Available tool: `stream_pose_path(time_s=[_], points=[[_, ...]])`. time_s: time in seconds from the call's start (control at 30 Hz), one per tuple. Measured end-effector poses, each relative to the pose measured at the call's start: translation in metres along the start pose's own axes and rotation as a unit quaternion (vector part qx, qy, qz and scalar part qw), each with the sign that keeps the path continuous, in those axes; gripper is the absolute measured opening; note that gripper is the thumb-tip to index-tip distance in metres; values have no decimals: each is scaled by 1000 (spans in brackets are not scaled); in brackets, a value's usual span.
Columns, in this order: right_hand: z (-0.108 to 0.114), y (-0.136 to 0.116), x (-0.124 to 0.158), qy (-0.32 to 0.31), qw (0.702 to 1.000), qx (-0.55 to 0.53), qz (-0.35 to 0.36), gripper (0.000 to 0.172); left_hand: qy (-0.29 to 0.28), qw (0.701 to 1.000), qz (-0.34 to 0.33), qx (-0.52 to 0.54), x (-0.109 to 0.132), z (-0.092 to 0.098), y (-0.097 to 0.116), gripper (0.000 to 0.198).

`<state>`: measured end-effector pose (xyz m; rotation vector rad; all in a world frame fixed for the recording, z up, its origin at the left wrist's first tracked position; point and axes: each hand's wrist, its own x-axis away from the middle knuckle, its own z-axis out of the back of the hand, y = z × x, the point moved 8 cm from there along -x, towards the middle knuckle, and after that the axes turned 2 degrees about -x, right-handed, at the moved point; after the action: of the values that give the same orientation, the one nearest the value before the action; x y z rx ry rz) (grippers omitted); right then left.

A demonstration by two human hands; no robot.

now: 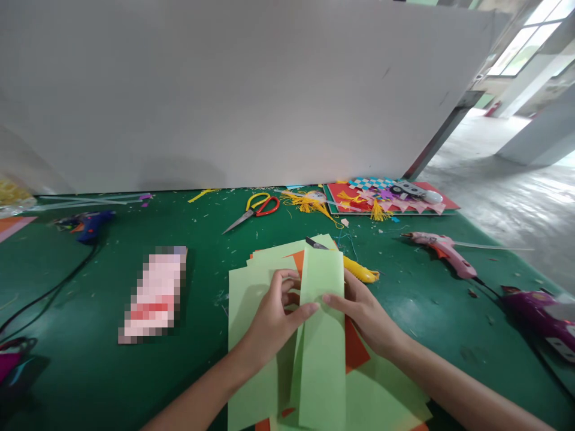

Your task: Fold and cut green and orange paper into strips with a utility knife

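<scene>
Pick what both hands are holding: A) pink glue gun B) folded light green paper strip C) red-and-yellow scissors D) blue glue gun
B: the left hand and right hand pinch the folded light green paper strip; scissors and pink glue gun lie untouched on the green table.

Two bare forearms enter the frame from its lower edge, with no sleeves, cuffs or gloves on them. The left hand and the right hand carry no rings, and no watch or bracelet shows at either wrist. Fingernails are short and unpainted. No other part of the person's body or clothing appears in view.
</scene>
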<state>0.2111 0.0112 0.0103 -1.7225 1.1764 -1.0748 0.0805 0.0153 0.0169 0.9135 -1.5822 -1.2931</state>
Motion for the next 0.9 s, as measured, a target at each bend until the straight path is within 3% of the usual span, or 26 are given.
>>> stream_pose_path(time_s=[0.07, 0.17, 0.33, 0.9], points=[[0, 0, 0, 0, 1000, 0, -4, 45, -13, 1000, 11, -15, 0, -2, 0, 49], [0, -1, 0, 0, 1000, 15, -2, 44, -45, 996, 17, -78, 2, -8, -1, 34], [-2, -2, 1, -6, 1000, 22, 4, 46, -50, 986, 6, -157, 5, -11, -2, 40], [-1, 4, 3, 0, 1000, 15, -27, 42, -82, 978, 12, -191, 10, -18, -3, 41]])
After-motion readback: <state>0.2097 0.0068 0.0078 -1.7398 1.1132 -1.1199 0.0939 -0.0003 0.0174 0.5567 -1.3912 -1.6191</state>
